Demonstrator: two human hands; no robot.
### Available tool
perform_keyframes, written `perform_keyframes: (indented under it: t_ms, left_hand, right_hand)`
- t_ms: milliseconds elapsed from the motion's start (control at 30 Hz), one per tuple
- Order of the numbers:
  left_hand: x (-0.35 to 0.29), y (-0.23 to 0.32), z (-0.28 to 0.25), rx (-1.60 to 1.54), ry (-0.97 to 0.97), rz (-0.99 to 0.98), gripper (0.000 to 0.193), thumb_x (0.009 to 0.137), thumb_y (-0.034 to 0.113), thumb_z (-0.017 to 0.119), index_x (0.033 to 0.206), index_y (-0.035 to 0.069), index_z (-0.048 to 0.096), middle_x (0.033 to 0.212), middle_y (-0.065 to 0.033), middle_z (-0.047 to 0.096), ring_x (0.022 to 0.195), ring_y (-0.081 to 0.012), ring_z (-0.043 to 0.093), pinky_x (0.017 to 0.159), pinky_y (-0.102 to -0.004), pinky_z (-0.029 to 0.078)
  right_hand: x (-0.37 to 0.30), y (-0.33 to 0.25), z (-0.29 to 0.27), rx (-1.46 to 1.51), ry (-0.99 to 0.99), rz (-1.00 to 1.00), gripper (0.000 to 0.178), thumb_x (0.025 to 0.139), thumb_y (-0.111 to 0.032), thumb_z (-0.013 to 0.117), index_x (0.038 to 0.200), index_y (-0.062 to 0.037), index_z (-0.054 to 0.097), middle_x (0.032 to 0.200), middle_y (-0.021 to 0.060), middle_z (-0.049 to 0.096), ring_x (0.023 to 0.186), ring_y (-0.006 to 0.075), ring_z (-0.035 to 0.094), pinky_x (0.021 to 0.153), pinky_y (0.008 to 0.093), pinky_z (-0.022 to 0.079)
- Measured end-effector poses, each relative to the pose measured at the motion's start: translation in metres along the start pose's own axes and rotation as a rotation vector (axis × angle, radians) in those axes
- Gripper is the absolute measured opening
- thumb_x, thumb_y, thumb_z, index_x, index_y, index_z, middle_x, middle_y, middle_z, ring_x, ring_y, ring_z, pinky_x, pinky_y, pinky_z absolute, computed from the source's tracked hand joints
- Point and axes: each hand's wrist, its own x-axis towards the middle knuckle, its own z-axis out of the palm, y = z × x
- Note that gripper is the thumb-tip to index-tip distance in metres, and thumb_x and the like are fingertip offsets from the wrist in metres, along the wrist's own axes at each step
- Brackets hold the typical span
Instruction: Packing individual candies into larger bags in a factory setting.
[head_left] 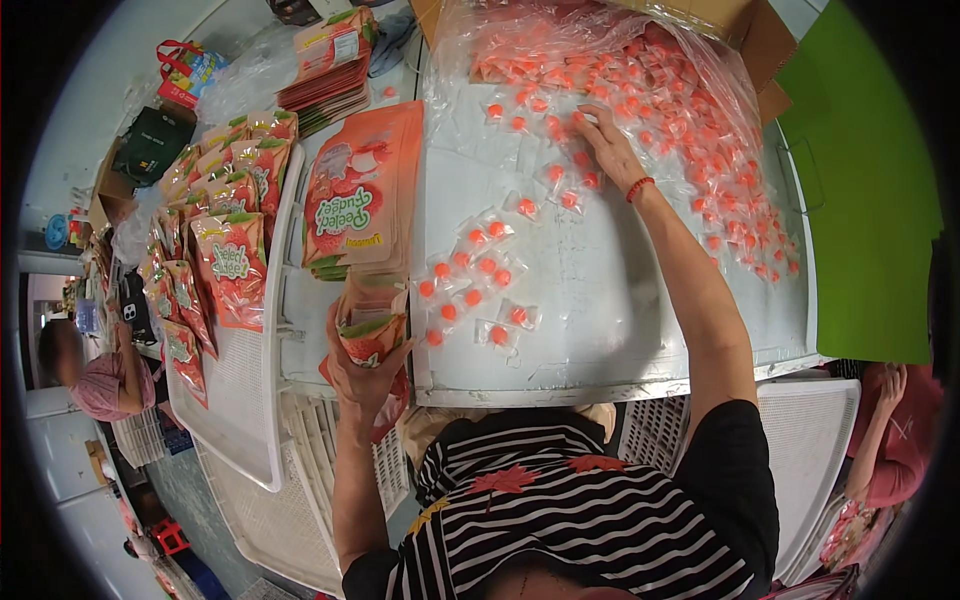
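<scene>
Your left hand (pixel 357 378) was wrapped round a pouch (pixel 372 346) at the table's near left, its mouth apparently spread. Your right hand (pixel 612 150) reached to the far middle, fingers extended among the wrapped sweets (pixel 474 298); you could not tell from this view whether they pinched one.

The work looked partly done. Plump pouches (pixel 234 262) lay in rows on the white tray (pixel 238 372) to the left, apparently filled; whether they were sealed could not be told. Plenty seemed left: a stack of flat pouches (pixel 362 165) lay on the table's left side, another stack (pixel 325 82) stood at the far left, and a large heap (pixel 705 165) of sweets covered the far right. A looser scatter of them lay across the middle of the table (pixel 590 330).

The flat pouches carried large, rounded pale lettering, upside down to you, over pictures of red fruit, plus a small yellow label. The far stack bore a white printed panel, too small to read.
</scene>
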Motion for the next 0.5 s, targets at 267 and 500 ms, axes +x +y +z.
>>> perform_keyframes:
  t_ms: [267, 500]
  left_hand:
    - [0.001, -0.008, 0.004, 0.015, -0.017, -0.027, 0.097, 0.058, 0.014, 0.086, 0.136, 0.004, 0.031, 0.124, -0.0178, 0.053, 0.11, -0.0307, 0.056, 0.092, -0.0375, 0.046]
    - [0.004, -0.002, 0.007, 0.003, -0.027, -0.028, 0.096, 0.058, 0.013, 0.086, 0.136, 0.005, 0.031, 0.122, -0.0183, 0.054, 0.109, -0.03, 0.057, 0.092, -0.0368, 0.047]
  right_hand:
    - [-0.017, -0.009, -0.001, 0.102, -0.192, 0.048, 0.049, 0.098, -0.041, 0.037, 0.138, -0.0116, 0.037, 0.114, 0.0057, 0.062, 0.112, 0.0176, 0.052, 0.099, 0.0337, 0.039]
    - [-0.046, -0.004, -0.005, 0.136, -0.026, -0.084, 0.05, 0.097, -0.038, 0.042, 0.136, -0.0068, 0.038, 0.121, 0.0122, 0.057, 0.115, 0.0223, 0.051, 0.098, 0.0364, 0.037]
